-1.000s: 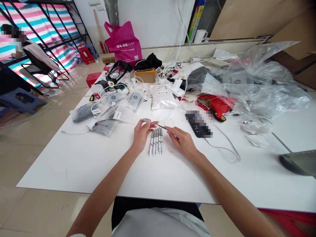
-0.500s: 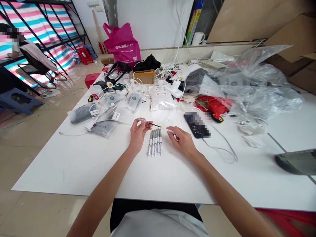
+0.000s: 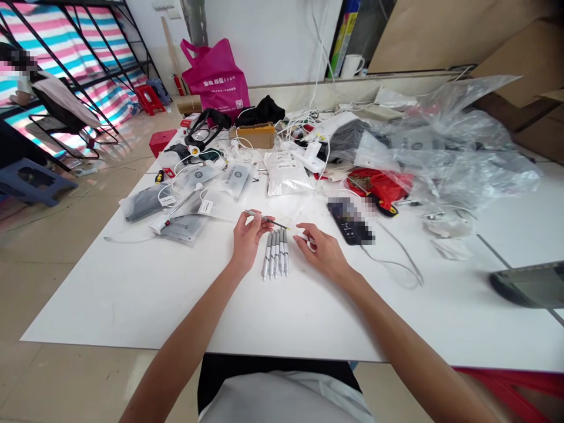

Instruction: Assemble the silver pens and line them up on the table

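Observation:
My left hand [image 3: 247,238] pinches the grey half of a pen [image 3: 252,212], tilted slightly down to the right. A dark ink refill [image 3: 279,224] with a yellowish end sticks out of it past my fingers. Across a small gap, my right hand [image 3: 325,251] is closed on a white pen barrel [image 3: 304,237], most of it covered by the fingers. Below and between both hands, several grey-and-white pens [image 3: 276,254] lie side by side in a row on the white table [image 3: 308,317].
A phone [image 3: 350,220] with a cable lies right of my right hand. Grey pouches [image 3: 185,228], a white packet [image 3: 287,173], tangled cables and a pink bag [image 3: 220,79] crowd the left and back. Clear plastic wrapping [image 3: 476,158] covers the back right. A dark-edged object [image 3: 529,286] sits far right.
The white barrel has come away from the refill's end, leaving a gap, and is now more inside my right hand. My left hand keeps almost the same position.

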Motion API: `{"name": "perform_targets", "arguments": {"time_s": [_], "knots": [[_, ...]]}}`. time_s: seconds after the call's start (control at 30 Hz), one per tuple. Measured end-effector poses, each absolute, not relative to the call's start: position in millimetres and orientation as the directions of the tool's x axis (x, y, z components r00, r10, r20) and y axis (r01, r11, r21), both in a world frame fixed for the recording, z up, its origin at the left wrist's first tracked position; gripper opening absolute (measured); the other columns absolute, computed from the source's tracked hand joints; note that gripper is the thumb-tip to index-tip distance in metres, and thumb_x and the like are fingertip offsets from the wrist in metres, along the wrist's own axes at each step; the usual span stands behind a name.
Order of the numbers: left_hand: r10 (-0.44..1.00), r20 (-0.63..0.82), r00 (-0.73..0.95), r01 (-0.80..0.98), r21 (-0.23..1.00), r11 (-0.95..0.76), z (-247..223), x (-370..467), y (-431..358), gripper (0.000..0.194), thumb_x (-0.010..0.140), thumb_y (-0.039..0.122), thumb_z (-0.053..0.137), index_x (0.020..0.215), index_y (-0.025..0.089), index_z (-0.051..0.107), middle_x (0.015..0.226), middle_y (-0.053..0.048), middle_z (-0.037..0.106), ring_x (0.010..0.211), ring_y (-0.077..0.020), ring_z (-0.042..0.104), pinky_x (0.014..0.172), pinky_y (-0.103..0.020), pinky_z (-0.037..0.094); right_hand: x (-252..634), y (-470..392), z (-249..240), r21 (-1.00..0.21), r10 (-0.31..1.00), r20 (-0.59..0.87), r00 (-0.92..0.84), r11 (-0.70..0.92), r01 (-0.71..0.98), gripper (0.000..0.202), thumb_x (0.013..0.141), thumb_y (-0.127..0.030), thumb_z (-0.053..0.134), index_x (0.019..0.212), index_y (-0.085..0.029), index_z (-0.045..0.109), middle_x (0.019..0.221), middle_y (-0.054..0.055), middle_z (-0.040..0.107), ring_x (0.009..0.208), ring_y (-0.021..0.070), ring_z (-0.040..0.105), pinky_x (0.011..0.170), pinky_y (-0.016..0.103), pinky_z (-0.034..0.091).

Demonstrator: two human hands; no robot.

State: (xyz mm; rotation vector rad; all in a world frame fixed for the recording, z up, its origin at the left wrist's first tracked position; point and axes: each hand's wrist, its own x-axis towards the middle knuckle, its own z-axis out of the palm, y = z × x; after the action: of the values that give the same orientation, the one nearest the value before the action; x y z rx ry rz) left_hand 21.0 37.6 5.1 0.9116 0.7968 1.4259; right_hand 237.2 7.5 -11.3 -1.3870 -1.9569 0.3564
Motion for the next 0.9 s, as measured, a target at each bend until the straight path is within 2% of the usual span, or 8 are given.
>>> {"name": "perform_targets", "arguments": {"time_s": [0.23, 0.4, 0.63, 0.9], "knots": [[0.992, 0.096, 0.086, -0.418, 0.907, -0.051, 4.1, 25.2, 32.3, 0.036, 0.092, 0.051, 0.078, 0.105, 0.022, 0.061, 0.098, -0.007, 0.079, 0.083, -0.0164, 0.073, 0.088, -0.034, 0.057, 233.5, 5.2, -12.0, -0.627, 0.927, 0.332, -0.173, 0.354, 0.694, 0.028, 0.104, -0.05, 0.054, 0.115, -0.025, 0.056, 0.086, 0.003, 0.069, 0.064, 0.0173, 0.063, 0.062, 0.029, 0.048], [0.988, 0.059, 0.144, -0.367, 0.93, -0.002, 0.2, 33.0, 25.4, 0.039, 0.09, 0.053, 0.079, 0.105, 0.021, 0.063, 0.097, -0.007, 0.079, 0.082, -0.0169, 0.073, 0.089, -0.036, 0.057, 233.0, 3.5, -13.2, -0.634, 0.928, 0.31, -0.208, 0.365, 0.682, 0.02, 0.103, -0.043, 0.052, 0.11, -0.025, 0.053, 0.082, 0.002, 0.069, 0.062, 0.0181, 0.062, 0.059, 0.028, 0.044], [0.997, 0.079, 0.006, -0.406, 0.911, -0.07, 3.5, 27.9, 30.4, 0.038, 0.091, 0.051, 0.079, 0.107, 0.021, 0.062, 0.094, -0.006, 0.078, 0.08, -0.0154, 0.071, 0.086, -0.033, 0.057, 234.9, 5.4, -11.7, -0.601, 0.915, 0.334, -0.226, 0.391, 0.697, 0.025, 0.107, -0.043, 0.049, 0.118, -0.023, 0.059, 0.092, 0.005, 0.073, 0.068, 0.0177, 0.062, 0.066, 0.029, 0.049], [0.994, 0.086, -0.071, -0.398, 0.911, -0.108, 5.0, 27.1, 30.0, 0.039, 0.092, 0.054, 0.077, 0.108, 0.021, 0.062, 0.095, -0.007, 0.077, 0.08, -0.0156, 0.071, 0.089, -0.036, 0.057, 235.7, 5.4, -15.0, -0.573, 0.894, 0.372, -0.248, 0.431, 0.697, 0.03, 0.109, -0.044, 0.047, 0.12, -0.023, 0.065, 0.102, 0.008, 0.076, 0.071, 0.0174, 0.066, 0.066, 0.03, 0.049]]}}
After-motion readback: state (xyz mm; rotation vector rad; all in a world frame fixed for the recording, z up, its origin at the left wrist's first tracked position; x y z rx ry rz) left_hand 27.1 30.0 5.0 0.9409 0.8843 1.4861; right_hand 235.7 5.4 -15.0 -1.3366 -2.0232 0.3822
